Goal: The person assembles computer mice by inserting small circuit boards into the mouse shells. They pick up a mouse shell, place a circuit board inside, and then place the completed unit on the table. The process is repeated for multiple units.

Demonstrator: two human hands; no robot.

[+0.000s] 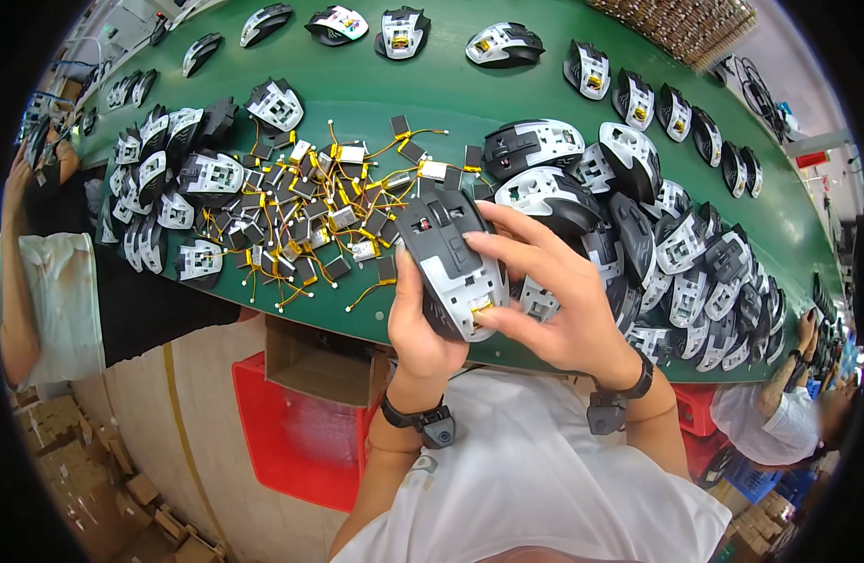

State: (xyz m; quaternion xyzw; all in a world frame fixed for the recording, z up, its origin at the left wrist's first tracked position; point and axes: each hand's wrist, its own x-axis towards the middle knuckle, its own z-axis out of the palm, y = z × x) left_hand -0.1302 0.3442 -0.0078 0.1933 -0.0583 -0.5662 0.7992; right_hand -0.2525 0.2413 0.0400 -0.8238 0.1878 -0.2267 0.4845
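Note:
A black and white computer mouse (pixel 451 258), its rear cover off, is held over the near edge of the green table. My left hand (pixel 419 324) grips it along its left side, thumb up the edge. The fingers of my right hand (pixel 568 305) touch its right side and top, while that thumb presses at a small yellow-taped battery (pixel 480 307) in the white rear cavity. Just beyond lies a loose heap of small batteries (pixel 310 202) with yellow tape and thin wires. A crowd of similar mice (pixel 690 263) covers the table to the right.
More mice (pixel 160 174) cluster at the left, and a spaced row of mice (pixel 502 45) runs along the far side of the green table (pixel 385 89). Below the edge are a cardboard box (pixel 319 361) and a red bin (pixel 263 441). Co-workers sit at both sides.

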